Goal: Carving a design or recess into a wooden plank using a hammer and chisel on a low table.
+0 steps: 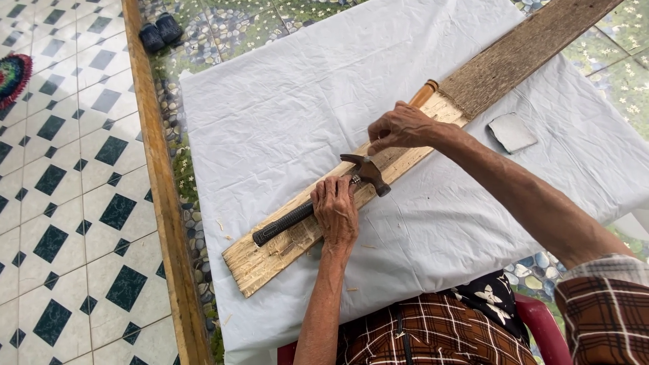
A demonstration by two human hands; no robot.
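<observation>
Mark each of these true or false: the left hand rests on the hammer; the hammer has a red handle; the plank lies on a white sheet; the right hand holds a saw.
1. The left hand rests on the hammer: true.
2. The hammer has a red handle: false, its grip is black.
3. The plank lies on a white sheet: true.
4. The right hand holds a saw: false, its fingertips pinch at the plank's surface.

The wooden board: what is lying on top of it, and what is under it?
On the wooden board lies a claw hammer, with the left hand and right hand on it. Beneath it is a white sheet; whatever the sheet covers is hidden.
</observation>
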